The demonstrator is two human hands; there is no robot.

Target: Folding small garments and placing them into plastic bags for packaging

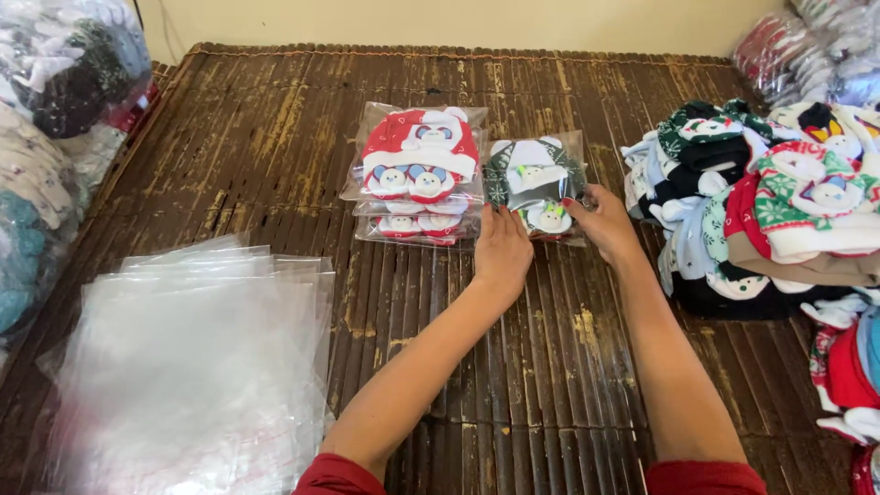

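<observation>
While both hands' fingers (577, 205) pinch its near edge, the bagged socks (536, 186) lie beyond them.

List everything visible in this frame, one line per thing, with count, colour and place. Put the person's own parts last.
bagged green-and-white sock pack: one, under both hands, centre.
stack of bagged red-and-white sock packs: several, exact count unclear, just left of the green pack.
empty clear plastic bags: a pile, transparent, lower left.
loose socks pile: many, mixed red, green, white, navy, right side.
bulk bags of socks: several, clear with mixed contents, far left; more at top right.
bamboo mat: one, dark brown, under everything.
left hand: on the green pack's lower left edge.
right hand: on its right edge.
red sleeves: two, bottom edge.
</observation>
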